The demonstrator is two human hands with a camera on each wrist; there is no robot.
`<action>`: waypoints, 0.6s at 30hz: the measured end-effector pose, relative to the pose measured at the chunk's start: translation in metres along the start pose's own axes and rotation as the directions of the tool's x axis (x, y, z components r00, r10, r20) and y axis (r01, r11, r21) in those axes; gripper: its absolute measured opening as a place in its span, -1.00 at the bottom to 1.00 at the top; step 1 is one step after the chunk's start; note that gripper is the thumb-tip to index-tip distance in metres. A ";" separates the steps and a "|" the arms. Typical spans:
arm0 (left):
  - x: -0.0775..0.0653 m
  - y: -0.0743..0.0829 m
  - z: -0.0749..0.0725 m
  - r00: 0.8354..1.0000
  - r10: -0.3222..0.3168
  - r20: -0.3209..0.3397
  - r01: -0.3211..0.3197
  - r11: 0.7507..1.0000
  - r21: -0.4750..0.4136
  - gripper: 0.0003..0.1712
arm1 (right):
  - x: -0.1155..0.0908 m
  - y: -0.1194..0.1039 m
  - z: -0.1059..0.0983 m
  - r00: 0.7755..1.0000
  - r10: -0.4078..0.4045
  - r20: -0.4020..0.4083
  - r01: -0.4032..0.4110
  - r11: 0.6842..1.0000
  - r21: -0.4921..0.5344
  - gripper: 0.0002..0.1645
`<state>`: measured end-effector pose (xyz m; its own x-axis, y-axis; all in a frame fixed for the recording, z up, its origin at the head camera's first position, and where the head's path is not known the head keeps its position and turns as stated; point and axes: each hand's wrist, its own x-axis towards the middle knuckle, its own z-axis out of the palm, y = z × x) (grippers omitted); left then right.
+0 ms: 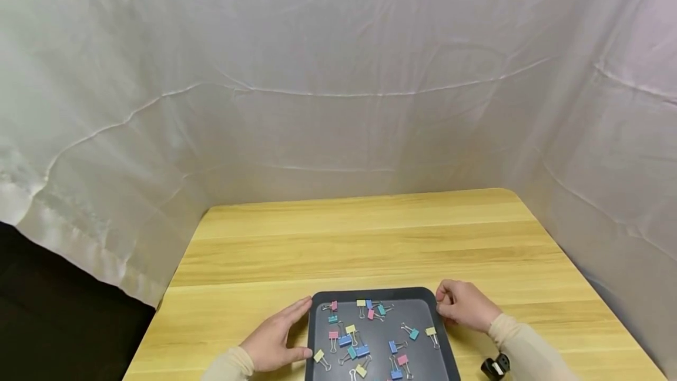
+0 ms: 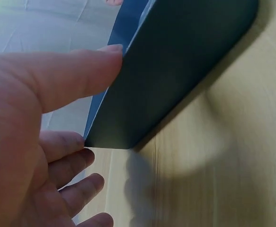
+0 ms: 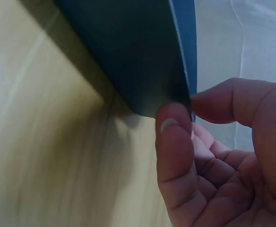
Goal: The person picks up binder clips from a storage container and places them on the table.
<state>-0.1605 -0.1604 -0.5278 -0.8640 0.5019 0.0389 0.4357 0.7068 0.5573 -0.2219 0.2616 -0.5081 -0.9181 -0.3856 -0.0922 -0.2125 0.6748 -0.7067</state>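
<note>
A dark grey tray (image 1: 370, 294) lies at the near side of the table, its front edge cut off in the head view. Scattered inside it are several binder clips, among them a yellow clip (image 1: 319, 356), a blue clip (image 1: 362, 350) and a teal clip (image 1: 414, 333). My left hand (image 1: 275, 337) touches the tray's left side with thumb and fingertips, fingers mostly extended. In the left wrist view the thumb (image 2: 90, 73) meets the rim. At the far right corner, my right hand (image 1: 465, 306) pinches the tray rim (image 3: 182, 52) between thumb and index finger.
The wooden table (image 1: 349, 240) stretches behind the tray to a pale hanging cloth (image 1: 338, 128), which also hangs on both sides. A small black device (image 1: 495, 366) is beside the right wrist. Dark fabric (image 1: 58, 310) shows at lower left.
</note>
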 end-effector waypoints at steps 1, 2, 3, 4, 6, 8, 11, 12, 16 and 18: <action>0.000 0.000 0.000 1.000 -0.009 -0.022 0.009 1.000 0.001 -0.02 | 0.001 0.000 -0.002 1.000 -0.006 -0.008 0.006 1.000 -0.014 -0.89; 0.000 0.000 0.000 0.999 -0.018 -0.050 0.018 1.000 -0.003 -0.06 | 0.001 0.000 -0.004 1.000 -0.012 -0.021 0.012 0.999 -0.034 -0.88; 0.000 0.000 -0.001 0.996 -0.029 -0.083 0.029 1.000 -0.011 -0.10 | 0.002 0.001 -0.005 0.999 -0.018 -0.038 0.016 0.998 -0.056 -0.87; 0.000 0.000 -0.001 0.992 -0.043 -0.120 0.040 0.999 -0.027 -0.15 | 0.003 0.001 -0.007 0.998 -0.022 -0.059 0.017 0.997 -0.077 -0.86; 0.001 0.001 -0.001 0.978 -0.067 -0.198 0.056 0.997 -0.061 -0.24 | 0.006 0.000 -0.010 0.994 -0.035 -0.106 0.023 0.993 -0.113 -0.86; 0.003 0.002 -0.002 0.961 -0.095 -0.258 0.069 0.992 -0.108 -0.33 | 0.011 -0.003 -0.013 0.987 -0.053 -0.150 0.031 0.988 -0.148 -0.88; 0.008 0.003 -0.002 0.941 -0.142 -0.309 0.096 0.983 -0.159 -0.42 | 0.020 -0.010 -0.013 0.978 -0.093 -0.186 0.058 0.981 -0.187 -0.90; 0.009 0.004 -0.002 0.936 -0.158 -0.315 0.108 0.979 -0.172 -0.44 | 0.024 -0.014 -0.013 0.975 -0.111 -0.191 0.072 0.977 -0.198 -0.90; 0.013 0.008 0.002 0.930 -0.212 -0.301 0.152 0.965 -0.212 -0.47 | 0.038 -0.031 -0.007 0.964 -0.188 -0.189 0.138 0.958 -0.251 -0.91; 0.014 0.010 0.005 0.931 -0.232 -0.281 0.167 0.957 -0.237 -0.48 | 0.045 -0.040 -0.003 0.958 -0.227 -0.174 0.173 0.945 -0.279 -0.90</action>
<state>-0.1674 -0.1440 -0.5255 -0.9765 0.1639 0.1398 0.2132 0.6418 0.7367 -0.2555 0.2188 -0.4820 -0.8899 -0.4128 0.1943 -0.4527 0.7463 -0.4880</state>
